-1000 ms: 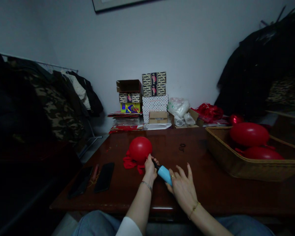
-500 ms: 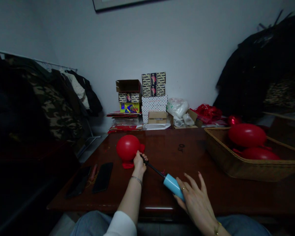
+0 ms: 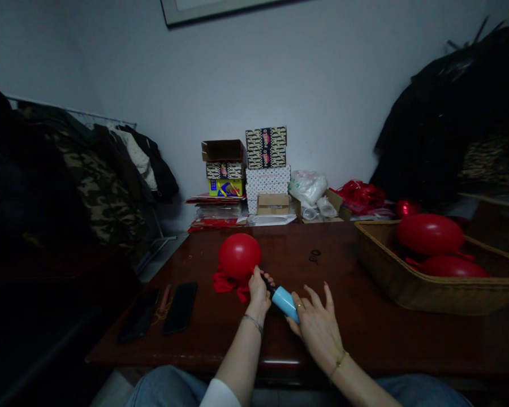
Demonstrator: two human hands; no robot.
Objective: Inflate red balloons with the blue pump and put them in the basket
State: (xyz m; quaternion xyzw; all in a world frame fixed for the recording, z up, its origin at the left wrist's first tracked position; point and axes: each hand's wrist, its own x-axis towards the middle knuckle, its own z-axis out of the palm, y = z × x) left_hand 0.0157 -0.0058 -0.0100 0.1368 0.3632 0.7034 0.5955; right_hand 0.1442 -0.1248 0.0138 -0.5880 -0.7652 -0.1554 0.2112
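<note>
A partly inflated red balloon (image 3: 240, 255) sits over the tabletop in front of me. My left hand (image 3: 259, 285) is closed around its neck, where the black tip of a blue balloon pump (image 3: 285, 303) meets it. Round the pump's blue barrel, my right hand (image 3: 316, 322) grips with thumb and palm while some fingers stick up. Only a short black part shows between barrel and left hand. Limp red balloons (image 3: 229, 284) hang or lie just under the round one; whether they are joined to it I cannot tell.
A wicker basket (image 3: 407, 291) with red balloons stands on the right. Two dark phone-like slabs (image 3: 180, 308) and a reddish stick (image 3: 165, 297) lie left. Black scissors (image 3: 314, 256) lie mid-table. Stacked boxes (image 3: 267, 183) and plastic bags (image 3: 309, 186) line the back.
My right hand has pushed the pump barrel up and left toward my left hand, so the long black rod no longer shows. The balloon and my left hand have shifted right.
</note>
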